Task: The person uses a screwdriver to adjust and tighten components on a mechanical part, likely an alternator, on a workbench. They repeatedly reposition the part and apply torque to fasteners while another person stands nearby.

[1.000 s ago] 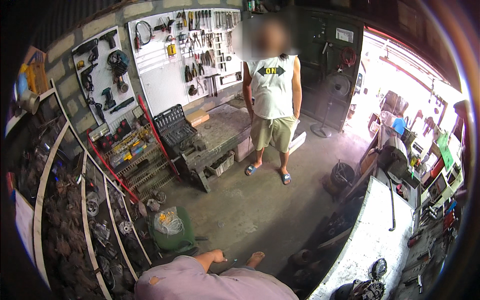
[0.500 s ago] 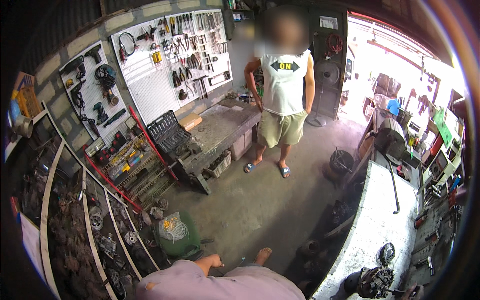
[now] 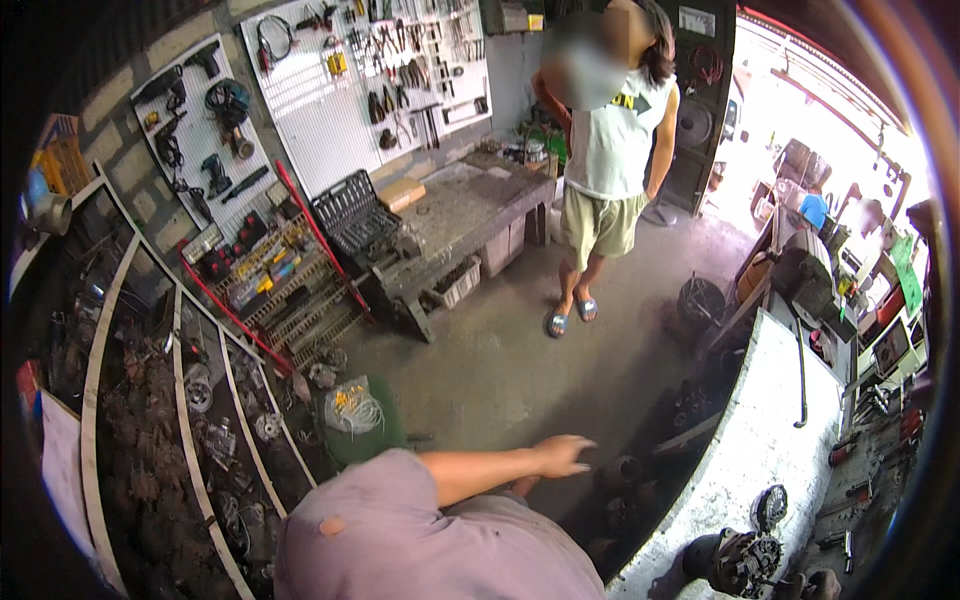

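Observation:
My left arm reaches across in front of my body, and my left hand [image 3: 565,457] hangs in the air above the floor. Its fingers are stretched out and apart, holding nothing. My right hand does not show. To the left of my shoulder, a clear plastic bag [image 3: 353,408] of yellow and white pieces lies on a green seat [image 3: 370,437]. On the white-topped bench [image 3: 730,440] at my right sits an opened, round motor-like part [image 3: 745,562] with copper-coloured and dark metal inside. A smaller round part [image 3: 771,508] lies just beyond it.
Another person [image 3: 610,180] stands ahead near a workbench [image 3: 460,210] bearing an open socket set [image 3: 352,215]. Tools hang on white pegboards [image 3: 300,130]. Racks of metal parts [image 3: 150,430] fill the left side. A long bar [image 3: 801,370] lies along the white bench's far edge.
My left hand has swung up and rightward from low beside my leg, its arm now stretched out. The other person has shifted stance and raised an arm. The view has turned slightly left.

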Available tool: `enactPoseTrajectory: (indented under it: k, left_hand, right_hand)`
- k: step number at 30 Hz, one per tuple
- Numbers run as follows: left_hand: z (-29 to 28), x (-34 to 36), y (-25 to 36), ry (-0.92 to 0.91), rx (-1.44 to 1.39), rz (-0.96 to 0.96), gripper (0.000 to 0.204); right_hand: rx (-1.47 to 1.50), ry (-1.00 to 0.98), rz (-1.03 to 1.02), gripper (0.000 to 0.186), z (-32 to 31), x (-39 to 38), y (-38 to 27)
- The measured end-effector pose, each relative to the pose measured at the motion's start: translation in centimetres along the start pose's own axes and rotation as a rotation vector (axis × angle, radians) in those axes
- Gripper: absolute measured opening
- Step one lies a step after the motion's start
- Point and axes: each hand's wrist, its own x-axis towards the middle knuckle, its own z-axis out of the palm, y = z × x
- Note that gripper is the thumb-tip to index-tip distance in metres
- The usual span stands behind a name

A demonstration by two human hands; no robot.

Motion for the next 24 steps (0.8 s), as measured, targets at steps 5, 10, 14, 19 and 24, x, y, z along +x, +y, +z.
enactPoseTrajectory:
  k: [5, 10, 14, 19, 24]
  left_hand:
    - [3.7, 8.6, 21.3, -0.132, -0.297, 0.721, 0.068]
    - [7.3, 11.0, 36.8, -0.201, -0.503, 1.053, 0.063]
    - [11.8, 12.4, 40.5, -0.473, -0.388, 1.046, 0.070]
    - [18.1, 15.2, 40.7, -0.236, -0.411, 1.178, 0.024]
    - [19.6, 17.2, 41.2, -0.327, -0.351, 1.280, 0.017]
  right_hand:
    - [0.036, -0.224, 0.219, 0.049, -1.0, 0.1, -0.1]
    - [0.138, -0.298, 0.314, 0.046, -1.1, -0.1, 2.4]
    - [0.277, -0.375, 0.385, 0.040, -1.2, -0.8, 3.6]
    - [0.129, -0.262, -0.097, 0.032, -2.5, -0.5, 3.0]
    - [-0.101, -0.307, -0.525, 0.042, -5.1, 1.7, 4.1]
